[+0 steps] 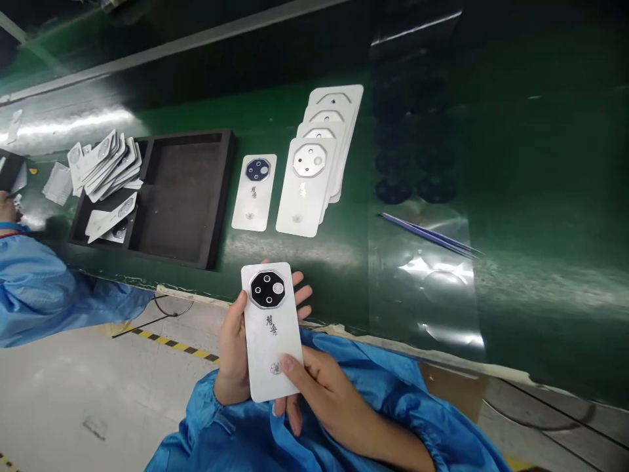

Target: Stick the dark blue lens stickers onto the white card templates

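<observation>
A white phone back cover (265, 344), with a black eight-sided camera panel at its upper end, is held tilted above my lap at the bench's near edge. My left hand (232, 357) supports it from beneath, thumb along its left edge and fingertips showing past the right. At the lower right corner, my right hand (337, 393) grips it with the thumb on top and fingers under. Beyond it on the bench lie a smaller-looking white cover (251, 200) with a dark blue camera panel and a fanned stack of white covers (304, 203) with pale panels.
A dark divided tray (216, 203) stands left, with a heap of covers (111, 160) at its left side. Blue tweezers (427, 234) rest across a clear film sheet (393, 295) bearing dark round stickers (436, 189). A co-worker's blue sleeve (37, 282) reaches in at far left.
</observation>
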Motion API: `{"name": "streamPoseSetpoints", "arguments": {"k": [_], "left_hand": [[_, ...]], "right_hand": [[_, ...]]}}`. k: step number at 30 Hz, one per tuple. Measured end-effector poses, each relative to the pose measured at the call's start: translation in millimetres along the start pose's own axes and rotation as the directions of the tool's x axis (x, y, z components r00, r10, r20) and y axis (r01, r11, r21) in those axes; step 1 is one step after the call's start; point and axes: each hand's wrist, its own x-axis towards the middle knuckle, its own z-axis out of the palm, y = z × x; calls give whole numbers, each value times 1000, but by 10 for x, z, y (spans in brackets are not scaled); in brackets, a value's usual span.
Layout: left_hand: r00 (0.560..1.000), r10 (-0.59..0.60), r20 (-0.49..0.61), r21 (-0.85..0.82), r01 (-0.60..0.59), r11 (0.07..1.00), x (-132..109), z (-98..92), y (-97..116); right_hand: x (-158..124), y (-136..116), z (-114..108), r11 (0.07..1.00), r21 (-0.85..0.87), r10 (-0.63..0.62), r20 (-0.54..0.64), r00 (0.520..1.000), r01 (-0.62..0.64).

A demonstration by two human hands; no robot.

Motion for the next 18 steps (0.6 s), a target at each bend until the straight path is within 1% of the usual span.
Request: {"name": "streamPoseSetpoints", "arguments": {"k": [3,7,12,15,18], "left_hand": [[999,-14,44,-38,16,999,5,13,18],[1000,12,28,-10,-12,1000,21,-13,11],[995,98,25,-2,-98,995,53,-50,-43],[985,174,20,10,-174,985,17,-37,-84],[976,216,22,71,-217,974,-39,-11,-112]], "right_hand": [[-16,-27,8,1000,5,15,7,1000,-15],[19,-13,1,1000,-9,13,4,1000,-13],[111,62,-38,999,-44,19,-71,997,-22],[145,97,-65,998,-44,41,-67,997,-44],[153,118,-76,998,-46,47,-52,998,-49]]}}
